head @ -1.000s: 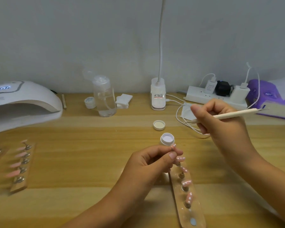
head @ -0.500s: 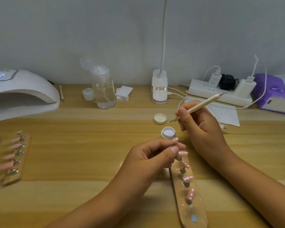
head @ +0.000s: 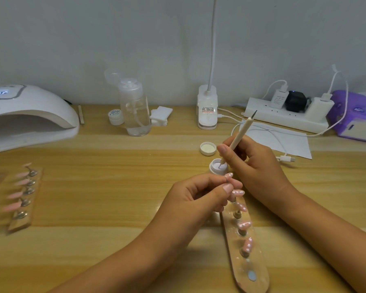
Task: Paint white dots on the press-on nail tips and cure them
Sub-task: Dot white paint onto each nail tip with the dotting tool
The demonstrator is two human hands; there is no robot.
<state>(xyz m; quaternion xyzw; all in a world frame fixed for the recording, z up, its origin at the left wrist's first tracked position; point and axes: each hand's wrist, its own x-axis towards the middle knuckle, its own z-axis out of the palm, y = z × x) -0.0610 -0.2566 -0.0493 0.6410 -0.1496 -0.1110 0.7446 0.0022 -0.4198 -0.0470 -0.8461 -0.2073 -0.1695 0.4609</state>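
Strip (head: pixel 247 278): lies nearest, running away from the person, just right of the left wrist.
Dotted tips (head: pixel 248 245): pink, standing on the strip's pegs, each already carrying white dots; one peg among them looks bare.
Left hand (head: pixel 194 199): thumb and forefinger pinch the held tip (head: pixel 228 176) above the strip's far end, with its face turned up.
Right hand (head: pixel 256 166): just beyond the left, fingers wrapped on the pen (head: pixel 239 136) in a writing grip. The hands are close; whether they touch I cannot tell.
Pen: tilted, upper end leaning far-right, lower point down inside the pot (head: pixel 217 167).
Pot: open, with white gel inside, just past the left fingertips.
Lid (head: pixel 208 148): inside up, a little beyond the pot and apart from it.
Step in hand: loading the point, as I judge it.
Doing it well: take only a small bead and lift straight out. Keep the held tip still, then touch and lift rather than drag, matching the spacing on the dotted tips.
Risk: an overloaded point likely leaves a blob, and the light pot could tip.
Far strip (head: pixel 22 220): well to the left; its plain tips (head: pixel 14 195) are blurred, with no dots visible.
Lamp (head: pixel 28 115): far left, display lit, ready for curing.
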